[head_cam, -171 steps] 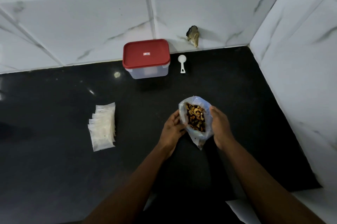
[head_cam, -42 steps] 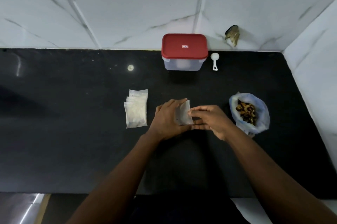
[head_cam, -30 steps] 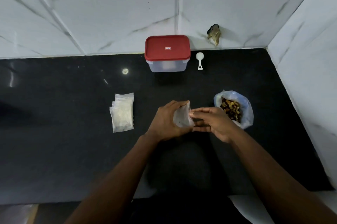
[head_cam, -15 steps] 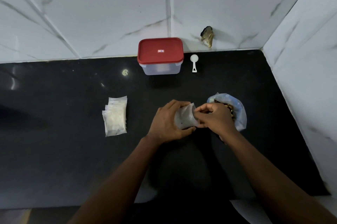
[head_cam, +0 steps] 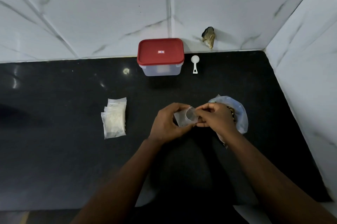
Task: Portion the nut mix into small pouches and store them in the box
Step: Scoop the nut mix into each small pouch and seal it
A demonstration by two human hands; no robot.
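Observation:
Above the middle of the black counter [head_cam: 63,165], my left hand [head_cam: 168,123] grips a small clear pouch [head_cam: 186,119] from the left. My right hand [head_cam: 215,119] pinches the pouch's rim on the right, and its mouth is spread into a round opening. Nothing shows inside the pouch. The bag of nut mix [head_cam: 237,114] stands open just behind my right hand, which hides part of it. A clear box with a red lid [head_cam: 160,53] stands shut at the back wall. A white scoop [head_cam: 195,63] lies beside it on the right.
A pile of several empty pouches [head_cam: 114,119] lies to the left of my hands. White tiled walls close off the back and the right side. A dark scrap [head_cam: 209,36] sticks to the back wall above the scoop.
Earlier both hands held the nut bag; it now stands on the counter. Both hands have taken one small pouch, and over the last second its flat mouth was pulled open.

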